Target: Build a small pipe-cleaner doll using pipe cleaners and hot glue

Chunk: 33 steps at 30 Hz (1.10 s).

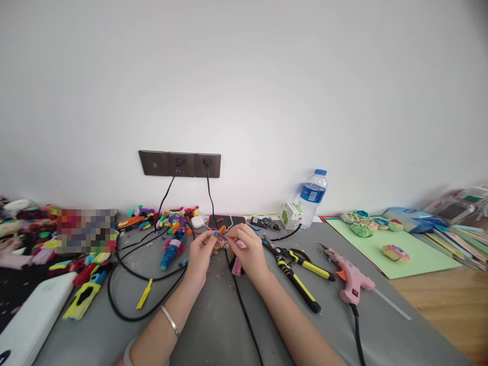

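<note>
My left hand (200,256) and my right hand (249,251) meet over the grey mat (213,325). Together they pinch a small craft figure (222,236) of orange, pink and blue twisted stems. Both hands have their fingers closed on it. A pink part of the figure (237,266) hangs below my right palm. A silver bangle (170,320) circles my left wrist. How the figure is built is too small to make out.
Yellow-handled pliers (297,272) and a pink glue gun (348,277) lie right of my hands. Black cables (129,272) loop on the left from wall sockets (179,163). Colourful stem figures (173,244), a water bottle (311,195), a phone (225,220) and green paper (392,244) surround them.
</note>
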{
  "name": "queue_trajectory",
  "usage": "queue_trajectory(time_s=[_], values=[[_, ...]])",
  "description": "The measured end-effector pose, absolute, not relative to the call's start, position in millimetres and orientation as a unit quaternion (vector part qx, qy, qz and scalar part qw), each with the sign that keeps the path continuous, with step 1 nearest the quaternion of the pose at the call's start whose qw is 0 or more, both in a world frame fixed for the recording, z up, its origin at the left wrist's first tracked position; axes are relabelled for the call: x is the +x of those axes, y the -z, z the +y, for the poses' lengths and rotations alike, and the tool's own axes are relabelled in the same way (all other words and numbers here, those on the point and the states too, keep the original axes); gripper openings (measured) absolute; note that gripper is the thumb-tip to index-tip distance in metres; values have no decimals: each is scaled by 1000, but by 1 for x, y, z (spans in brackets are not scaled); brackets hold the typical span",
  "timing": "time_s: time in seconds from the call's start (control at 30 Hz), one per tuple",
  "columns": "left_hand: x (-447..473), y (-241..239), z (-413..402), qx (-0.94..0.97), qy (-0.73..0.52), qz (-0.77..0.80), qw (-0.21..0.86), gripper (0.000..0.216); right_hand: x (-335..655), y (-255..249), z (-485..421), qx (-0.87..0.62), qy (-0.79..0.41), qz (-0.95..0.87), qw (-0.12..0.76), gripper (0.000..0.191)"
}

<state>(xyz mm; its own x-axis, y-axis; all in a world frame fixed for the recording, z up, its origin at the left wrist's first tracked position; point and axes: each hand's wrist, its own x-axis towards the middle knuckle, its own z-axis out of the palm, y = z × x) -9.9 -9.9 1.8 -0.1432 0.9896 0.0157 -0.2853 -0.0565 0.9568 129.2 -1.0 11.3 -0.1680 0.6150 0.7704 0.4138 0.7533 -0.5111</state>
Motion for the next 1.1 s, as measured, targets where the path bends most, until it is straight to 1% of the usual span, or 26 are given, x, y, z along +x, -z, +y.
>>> queue_trajectory(time_s=[0.3,1.1], values=[[-8,-4,-13,383,-601,447,541,30,132,-7,3,-371,-145,-720,568,13],[-7,-4,-12,346,-625,445,540,30,131,-12,3,-319,-202,-732,567,13]])
